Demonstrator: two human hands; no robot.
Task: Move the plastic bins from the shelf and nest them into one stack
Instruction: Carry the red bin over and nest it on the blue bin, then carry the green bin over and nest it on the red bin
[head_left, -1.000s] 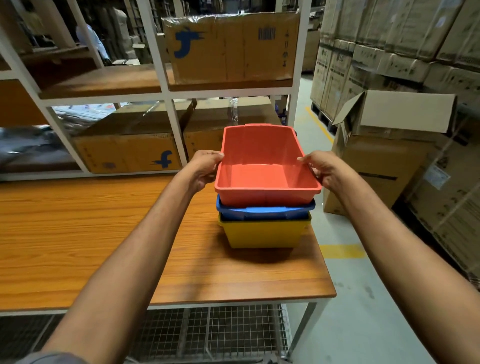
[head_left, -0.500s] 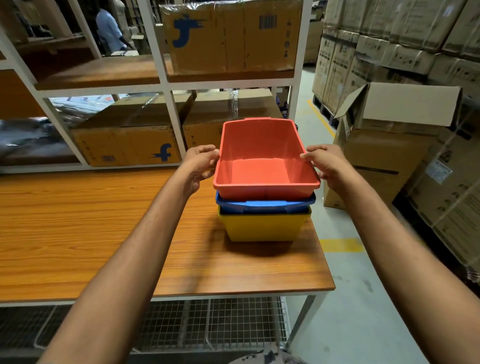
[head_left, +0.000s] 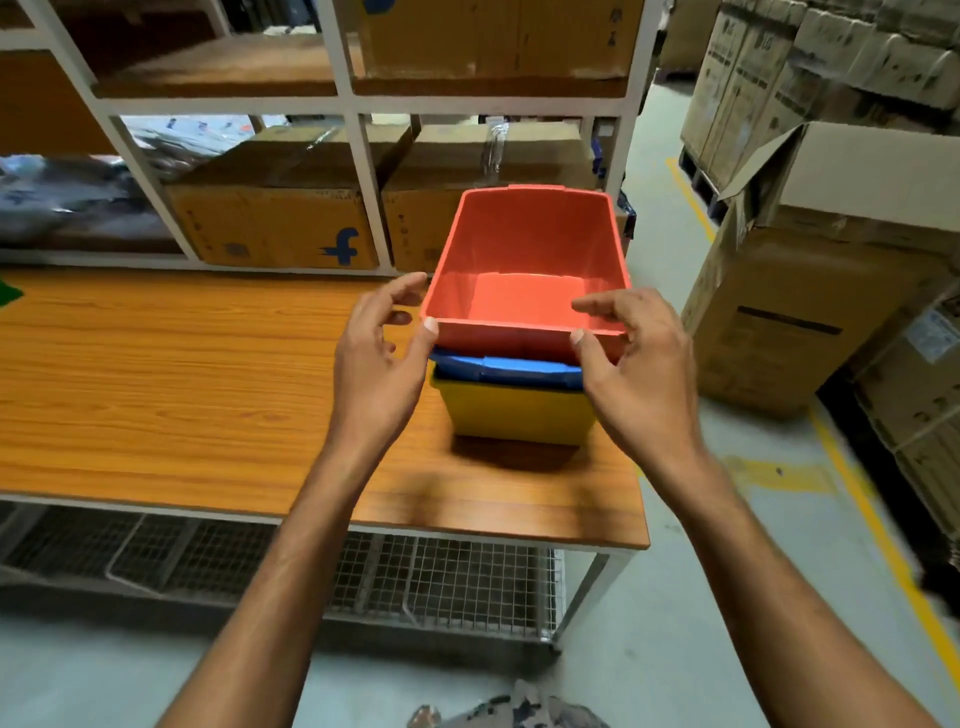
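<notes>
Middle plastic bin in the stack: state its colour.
Blue plastic bin, clearest in the head view.

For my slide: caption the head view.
Both hands, left hand and right hand, open beside red bin nested atop blue bin and yellow bin.

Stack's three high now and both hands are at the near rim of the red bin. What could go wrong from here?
1. The red bin sits high on the blue bin, not fully nested; it may rock or tilt.
2. The stack stands near the table's right edge; a sideways nudge from the right hand or left hand could slide it off.
3. A thumb at the rim could get pinched if the red bin drops in.
</notes>
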